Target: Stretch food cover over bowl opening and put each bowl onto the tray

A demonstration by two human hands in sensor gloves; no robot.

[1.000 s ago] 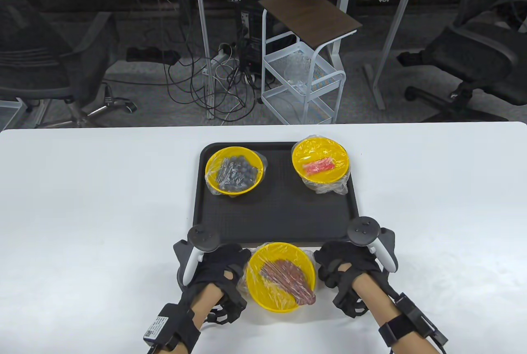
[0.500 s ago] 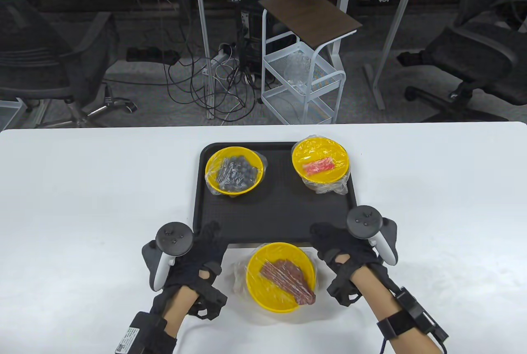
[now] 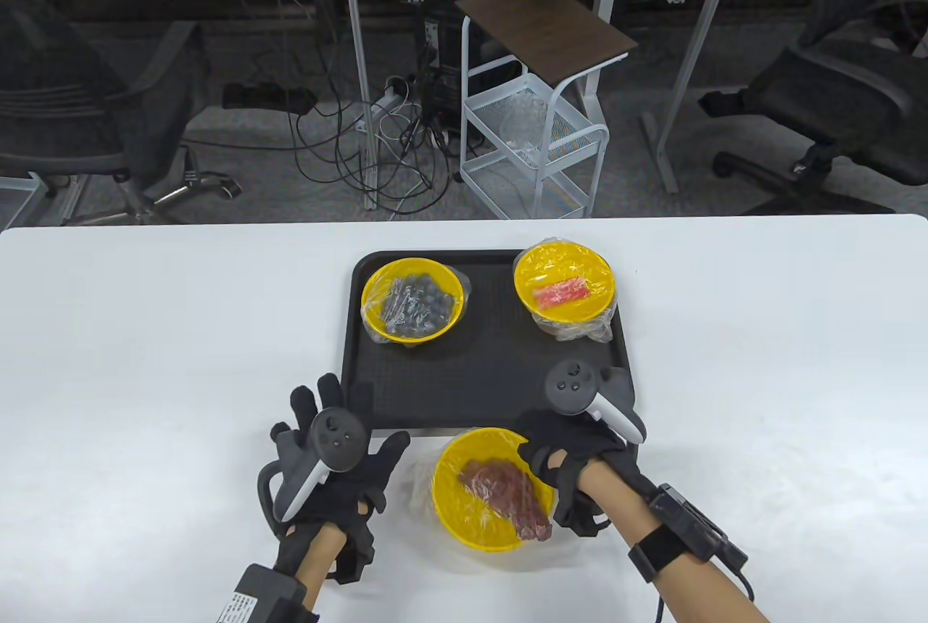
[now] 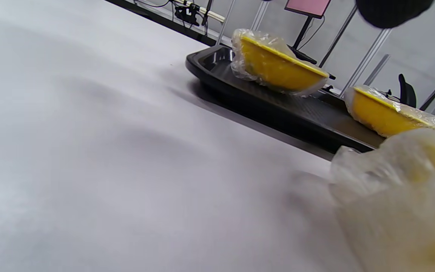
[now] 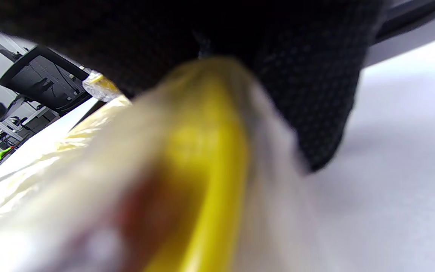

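bowl (image 3: 487, 500) rim under right hand (image 3: 562, 460)

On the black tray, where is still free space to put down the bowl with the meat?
The tray's near half is bare, from the near rim up to the two covered bowls, and so is the strip between them. The far corners are crowded: the dark-berry bowl far left, the red-food bowl far right. The right hand grips the meat bowl beside the near rim.

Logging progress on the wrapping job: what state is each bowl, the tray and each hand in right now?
Bowl with meat: covered, on table, off tray.
Bowl with dark berries: covered, on tray.
Bowl with red food: covered, on tray.
Tray: holds two bowls.
Left hand: open, apart from bowl.
Right hand: grips meat bowl's rim.
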